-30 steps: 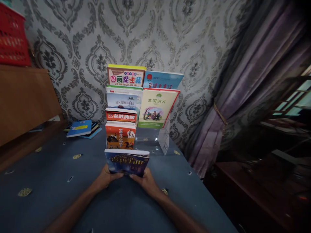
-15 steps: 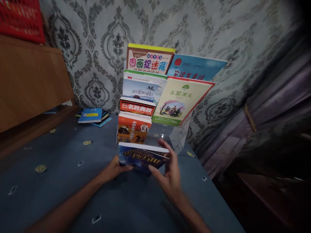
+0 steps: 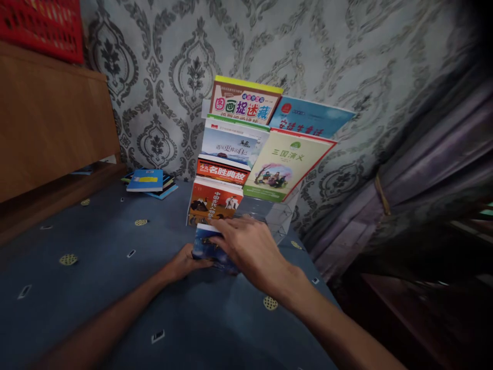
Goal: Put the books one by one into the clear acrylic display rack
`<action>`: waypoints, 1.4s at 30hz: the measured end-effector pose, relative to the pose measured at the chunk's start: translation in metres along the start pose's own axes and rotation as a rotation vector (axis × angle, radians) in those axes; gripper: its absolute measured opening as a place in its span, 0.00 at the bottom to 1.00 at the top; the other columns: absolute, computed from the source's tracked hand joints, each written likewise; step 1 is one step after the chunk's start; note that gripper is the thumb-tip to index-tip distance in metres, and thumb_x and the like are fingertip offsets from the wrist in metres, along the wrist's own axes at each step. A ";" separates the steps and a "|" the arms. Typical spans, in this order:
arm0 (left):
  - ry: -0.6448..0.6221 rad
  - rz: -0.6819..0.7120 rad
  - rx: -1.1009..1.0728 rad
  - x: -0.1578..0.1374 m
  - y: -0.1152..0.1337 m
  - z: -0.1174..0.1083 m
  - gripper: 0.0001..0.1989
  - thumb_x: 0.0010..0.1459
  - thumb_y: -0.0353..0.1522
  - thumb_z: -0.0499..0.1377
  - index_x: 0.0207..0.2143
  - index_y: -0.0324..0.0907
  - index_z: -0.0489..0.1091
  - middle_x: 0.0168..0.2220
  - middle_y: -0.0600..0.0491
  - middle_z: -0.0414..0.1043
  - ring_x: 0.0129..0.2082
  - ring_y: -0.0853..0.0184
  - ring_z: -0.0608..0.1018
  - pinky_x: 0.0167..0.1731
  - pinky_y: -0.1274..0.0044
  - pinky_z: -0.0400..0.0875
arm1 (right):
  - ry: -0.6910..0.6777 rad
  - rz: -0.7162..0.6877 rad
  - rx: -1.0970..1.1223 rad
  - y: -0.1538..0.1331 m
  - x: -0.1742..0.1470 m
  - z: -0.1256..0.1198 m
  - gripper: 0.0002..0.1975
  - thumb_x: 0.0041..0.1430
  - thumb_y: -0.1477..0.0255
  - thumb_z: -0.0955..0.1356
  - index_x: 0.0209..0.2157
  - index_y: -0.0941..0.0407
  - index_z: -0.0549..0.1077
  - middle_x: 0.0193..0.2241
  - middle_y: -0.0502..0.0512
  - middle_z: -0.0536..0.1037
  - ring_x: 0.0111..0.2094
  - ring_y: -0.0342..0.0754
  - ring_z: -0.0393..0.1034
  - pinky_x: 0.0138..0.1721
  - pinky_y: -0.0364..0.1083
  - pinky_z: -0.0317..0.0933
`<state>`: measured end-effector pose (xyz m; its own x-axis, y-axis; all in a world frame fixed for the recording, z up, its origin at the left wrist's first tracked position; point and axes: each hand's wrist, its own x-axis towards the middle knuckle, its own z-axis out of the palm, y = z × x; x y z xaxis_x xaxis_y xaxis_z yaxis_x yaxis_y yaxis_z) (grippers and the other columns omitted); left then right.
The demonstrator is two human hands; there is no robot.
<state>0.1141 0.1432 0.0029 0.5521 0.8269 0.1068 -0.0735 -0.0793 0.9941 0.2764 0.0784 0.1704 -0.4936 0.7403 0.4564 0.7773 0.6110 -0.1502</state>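
A dark blue book (image 3: 203, 242) is held tilted in front of the display rack's lowest tier. My left hand (image 3: 187, 264) grips its lower left side, thumb across the cover. Over the book's top and right part lies my right hand (image 3: 252, 249), its fingers curled onto it and covering most of the cover. Just behind stands an orange-red book (image 3: 215, 198) in the clear rack (image 3: 279, 221). Higher tiers hold a red-banded book (image 3: 225, 172), a pale blue book (image 3: 231, 144), a yellow-topped book (image 3: 246, 103), a green book (image 3: 287, 164) and a blue book (image 3: 310, 118).
A small pile of books (image 3: 145, 181) lies at the back left of the blue-covered table (image 3: 103, 288). Beside it stands a wooden cabinet (image 3: 54, 123) with a red basket (image 3: 42, 31) on top. Patterned wallpaper is behind; a tied curtain (image 3: 358, 200) hangs at right.
My right hand has moved from the book's right edge up and left over its top, hiding much of the cover. My left hand keeps its hold. The view has shifted slightly.
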 end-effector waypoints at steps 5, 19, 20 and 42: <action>-0.030 -0.008 -0.016 0.001 -0.005 -0.002 0.21 0.43 0.47 0.72 0.34 0.41 0.80 0.33 0.53 0.80 0.34 0.63 0.78 0.41 0.72 0.74 | 0.004 0.085 0.064 0.029 -0.030 -0.032 0.09 0.67 0.64 0.68 0.39 0.50 0.80 0.32 0.52 0.83 0.31 0.49 0.77 0.31 0.46 0.65; 0.093 -0.114 0.044 -0.002 0.004 0.001 0.20 0.39 0.42 0.73 0.35 0.43 0.80 0.36 0.52 0.83 0.38 0.60 0.81 0.46 0.67 0.76 | 0.366 0.368 0.838 0.052 -0.070 0.009 0.12 0.56 0.61 0.75 0.39 0.53 0.82 0.35 0.51 0.85 0.37 0.48 0.79 0.41 0.47 0.73; 0.095 -0.120 0.041 -0.003 0.006 0.002 0.19 0.39 0.41 0.73 0.35 0.43 0.80 0.36 0.52 0.83 0.38 0.60 0.82 0.47 0.67 0.76 | 0.372 0.366 0.838 0.052 -0.071 0.010 0.12 0.56 0.61 0.75 0.38 0.53 0.82 0.35 0.51 0.84 0.37 0.48 0.79 0.41 0.47 0.73; 0.117 -0.207 0.411 -0.014 0.078 -0.034 0.31 0.37 0.49 0.72 0.41 0.42 0.77 0.37 0.49 0.83 0.36 0.53 0.83 0.39 0.64 0.79 | 0.498 0.429 0.970 0.041 -0.092 0.027 0.10 0.61 0.63 0.72 0.41 0.53 0.76 0.36 0.51 0.82 0.35 0.45 0.76 0.37 0.45 0.69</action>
<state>0.0728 0.1441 0.0787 0.4216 0.9038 -0.0734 0.3763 -0.1007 0.9210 0.3429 0.0428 0.0989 0.1106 0.8776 0.4665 0.1134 0.4552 -0.8831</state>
